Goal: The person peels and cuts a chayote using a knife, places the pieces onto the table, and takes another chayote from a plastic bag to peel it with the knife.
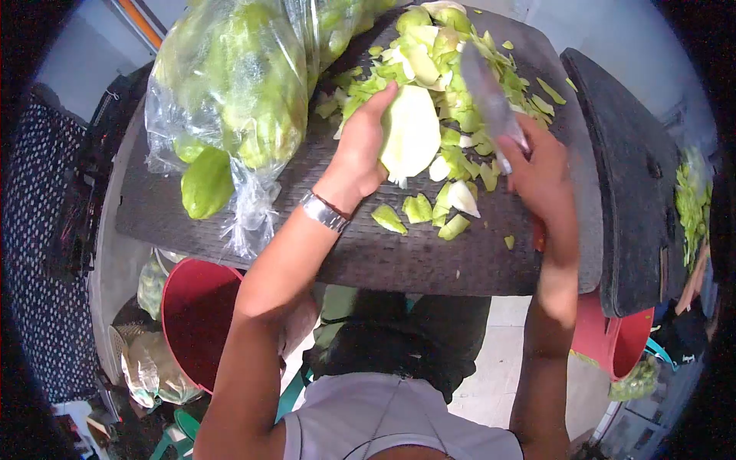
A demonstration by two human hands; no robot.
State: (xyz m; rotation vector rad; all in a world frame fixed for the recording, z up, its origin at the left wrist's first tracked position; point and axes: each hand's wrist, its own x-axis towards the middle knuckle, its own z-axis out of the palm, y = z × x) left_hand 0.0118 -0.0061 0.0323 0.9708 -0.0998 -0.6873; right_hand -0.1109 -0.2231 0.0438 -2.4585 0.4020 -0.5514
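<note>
My left hand (pixel 360 146) is wrapped round a peeled green fruit (pixel 412 132), pale, oval and mango-like, holding it above the dark table. In my right hand (pixel 537 165) is a knife (pixel 487 88), its broad blade pointing up and away and smeared by motion. The blade stands apart from the fruit, to its right. Beneath and beyond both hands spreads a heap of green and whitish peelings (pixel 468 115). Several loose peel pieces (pixel 418 207) lie nearer the front edge.
On the left, a clear plastic bag (pixel 253 100) bulges with green fruits; one unpeeled green fruit (pixel 207 184) rests beside it. Red buckets (pixel 201 307) stand below the dark tabletop (pixel 368 264) on both sides. A black board (pixel 629 184) adjoins the right edge.
</note>
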